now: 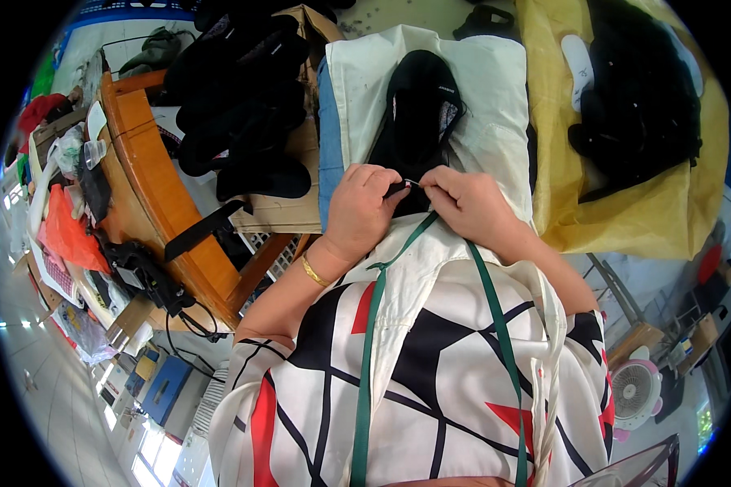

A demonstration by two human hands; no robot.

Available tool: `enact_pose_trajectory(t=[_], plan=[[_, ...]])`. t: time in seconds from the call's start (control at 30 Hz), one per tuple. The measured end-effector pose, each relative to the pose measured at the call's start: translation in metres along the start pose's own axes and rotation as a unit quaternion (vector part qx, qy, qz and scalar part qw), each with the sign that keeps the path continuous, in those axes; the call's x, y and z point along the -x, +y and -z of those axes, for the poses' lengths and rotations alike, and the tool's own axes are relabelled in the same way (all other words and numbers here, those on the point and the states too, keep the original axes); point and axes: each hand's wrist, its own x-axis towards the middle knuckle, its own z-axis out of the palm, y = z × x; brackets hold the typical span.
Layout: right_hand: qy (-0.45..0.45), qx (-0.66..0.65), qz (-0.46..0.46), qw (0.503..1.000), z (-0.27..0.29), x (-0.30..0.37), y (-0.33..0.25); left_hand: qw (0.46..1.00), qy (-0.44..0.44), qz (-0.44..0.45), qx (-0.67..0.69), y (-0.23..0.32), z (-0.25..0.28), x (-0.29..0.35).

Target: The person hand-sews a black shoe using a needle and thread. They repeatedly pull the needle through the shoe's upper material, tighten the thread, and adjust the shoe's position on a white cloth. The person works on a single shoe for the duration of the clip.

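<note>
A black slip-on shoe point(418, 138) lies in front of me on a cream cloth point(495, 105), its opening facing up with a patterned lining inside. At the shoe's near end, my left hand point(361, 207) is closed in a pinch, thumb against fingertips. My right hand point(473, 204) pinches just beside it, almost touching. A tiny thin, pale, shiny piece point(410, 183) shows between the two sets of fingertips; its kind is too small to make out. My fingers hide part of the shoe's near end.
Black shoes point(248, 122) are heaped on a cardboard box point(288, 213) at left, by an orange wooden frame point(166, 170). On the right, a yellow sack point(556, 215) holds more black pieces point(642, 105) and a white insole point(577, 71). A pink-and-white fan point(635, 388) stands lower right.
</note>
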Motion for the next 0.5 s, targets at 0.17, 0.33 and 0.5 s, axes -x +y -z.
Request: enact_pose_trajectory(t=[0.17, 0.33, 0.5], plan=[[-0.026, 0.051, -0.004, 0.998, 0.0021, 0.0037, -0.0050, 1.000, 0.017, 0.002, 0.016, -0.0043, -0.0046, 0.0027], [-0.033, 0.043, -0.005, 0.999, 0.0012, 0.0044, -0.0024, 0.999, 0.028, -0.003, 0.026, -0.0055, -0.0054, 0.0037], [-0.039, 0.041, -0.009, 0.998, 0.0013, 0.0045, -0.0027, 0.999, 0.026, -0.004, 0.022, -0.0062, -0.0053, 0.0044]])
